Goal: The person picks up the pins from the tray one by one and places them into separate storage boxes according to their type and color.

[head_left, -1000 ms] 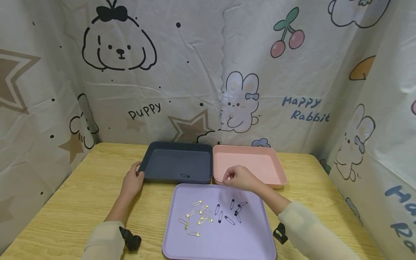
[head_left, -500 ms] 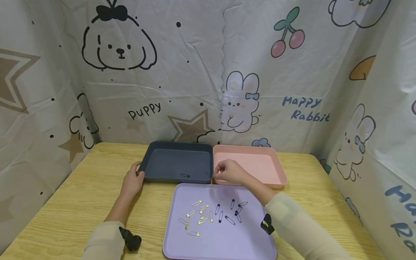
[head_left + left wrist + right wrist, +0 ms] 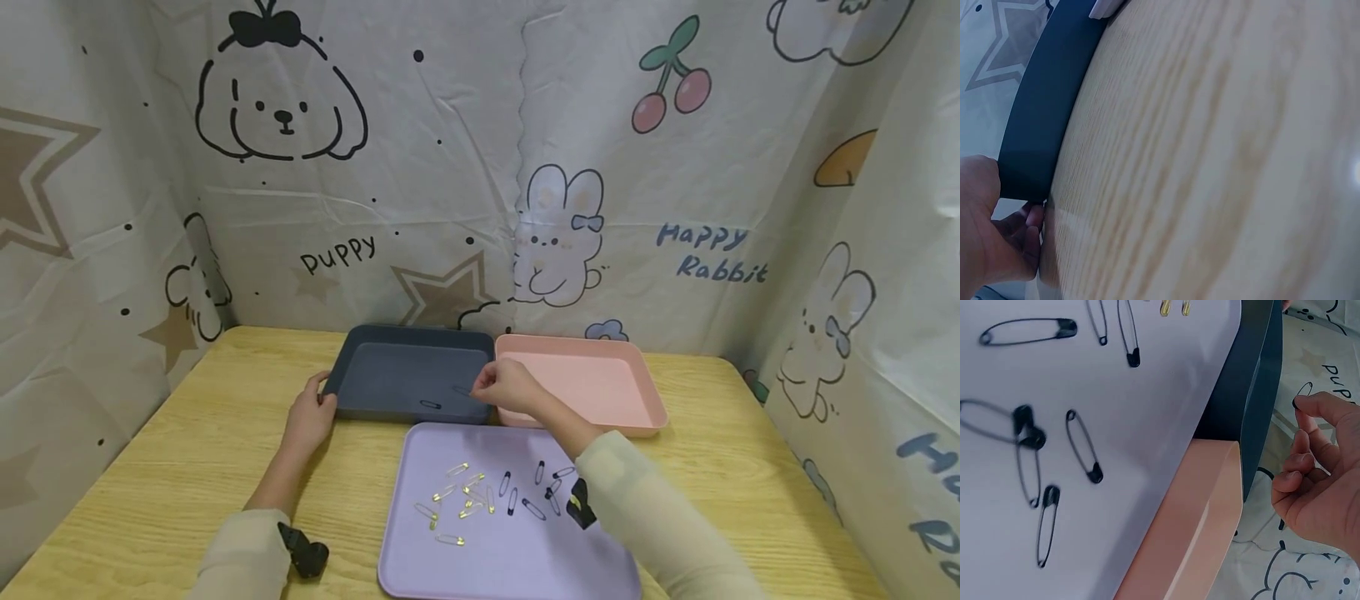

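My right hand [image 3: 512, 387] pinches a black safety pin [image 3: 1305, 389] between thumb and index finger, above the right end of the dark blue tray [image 3: 397, 367]. One other black safety pin [image 3: 431, 404] lies in that tray near its front wall. At the tray's left end, my left hand [image 3: 309, 415] holds the front corner; in the left wrist view the thumb is on the wall and the fingers curl by the end. On the lavender tray [image 3: 502, 567] lie several gold safety pins [image 3: 450, 540] on the left and several black safety pins [image 3: 534, 509] on the right.
A pink tray [image 3: 585, 375] stands to the right of the dark one, side by side, both behind the lavender tray. All three are on a wooden table [image 3: 187, 450]. A printed cloth [image 3: 420, 167] hangs behind and at both sides.
My right hand has moved left, from the pink tray's front left corner to over the dark tray, carrying the safety pin. The left hand has stayed at the dark tray's corner.
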Motion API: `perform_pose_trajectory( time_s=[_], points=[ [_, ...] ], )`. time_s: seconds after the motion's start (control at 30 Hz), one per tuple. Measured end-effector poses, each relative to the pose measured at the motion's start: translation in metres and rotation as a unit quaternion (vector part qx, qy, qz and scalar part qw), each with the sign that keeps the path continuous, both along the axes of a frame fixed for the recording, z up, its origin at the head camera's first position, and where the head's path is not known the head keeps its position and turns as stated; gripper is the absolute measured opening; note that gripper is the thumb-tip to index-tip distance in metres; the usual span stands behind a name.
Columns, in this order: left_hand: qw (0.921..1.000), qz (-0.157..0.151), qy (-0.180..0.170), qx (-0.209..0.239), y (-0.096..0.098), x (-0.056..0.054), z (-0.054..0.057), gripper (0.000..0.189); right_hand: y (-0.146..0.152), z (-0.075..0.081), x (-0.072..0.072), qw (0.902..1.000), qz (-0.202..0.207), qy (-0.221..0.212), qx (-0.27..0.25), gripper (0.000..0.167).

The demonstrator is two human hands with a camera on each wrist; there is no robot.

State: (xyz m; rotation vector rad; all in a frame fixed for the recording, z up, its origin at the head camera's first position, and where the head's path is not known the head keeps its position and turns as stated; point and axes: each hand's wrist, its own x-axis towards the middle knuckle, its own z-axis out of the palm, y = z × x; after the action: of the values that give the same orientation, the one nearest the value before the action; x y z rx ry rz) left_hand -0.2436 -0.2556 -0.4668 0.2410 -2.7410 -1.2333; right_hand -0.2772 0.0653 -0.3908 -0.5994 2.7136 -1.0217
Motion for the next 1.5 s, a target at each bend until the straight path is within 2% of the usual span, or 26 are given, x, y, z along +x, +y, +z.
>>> perform_pose_trajectory(
  time_s=[0.23,0.43,0.73,0.97,1.33,1.5],
  points=[
    [1.0000,0.001,-0.001,0.002,-0.001,0.002,0.000,0.051,-0.017,-0.009,-0.007,0.9997,0.002,0.020,0.012,0.006],
    [1.0000,0.002,0.006,0.000,-0.001,0.001,0.000,0.052,-0.033,-0.017,-0.009,0.9999,-0.011,0.001,0.002,0.007],
    [1.0000,0.005,0.002,-0.002,-0.002,0.000,-0.003,0.051,-0.050,-0.029,-0.015,0.9984,-0.041,0.012,0.038,0.009],
    [1.0000,0.002,0.005,0.003,-0.002,-0.001,-0.004,0.052,-0.058,-0.039,-0.019,0.9971,-0.049,0.013,0.057,0.010],
    [0.9999,0.005,0.013,0.001,-0.002,-0.003,-0.005,0.052,-0.066,-0.041,-0.012,0.9949,-0.059,0.015,0.081,0.010],
    [0.9999,0.010,0.008,0.004,-0.003,-0.003,-0.006,0.052,-0.068,-0.046,-0.014,0.9935,-0.075,0.015,0.084,0.012]
  ],
)
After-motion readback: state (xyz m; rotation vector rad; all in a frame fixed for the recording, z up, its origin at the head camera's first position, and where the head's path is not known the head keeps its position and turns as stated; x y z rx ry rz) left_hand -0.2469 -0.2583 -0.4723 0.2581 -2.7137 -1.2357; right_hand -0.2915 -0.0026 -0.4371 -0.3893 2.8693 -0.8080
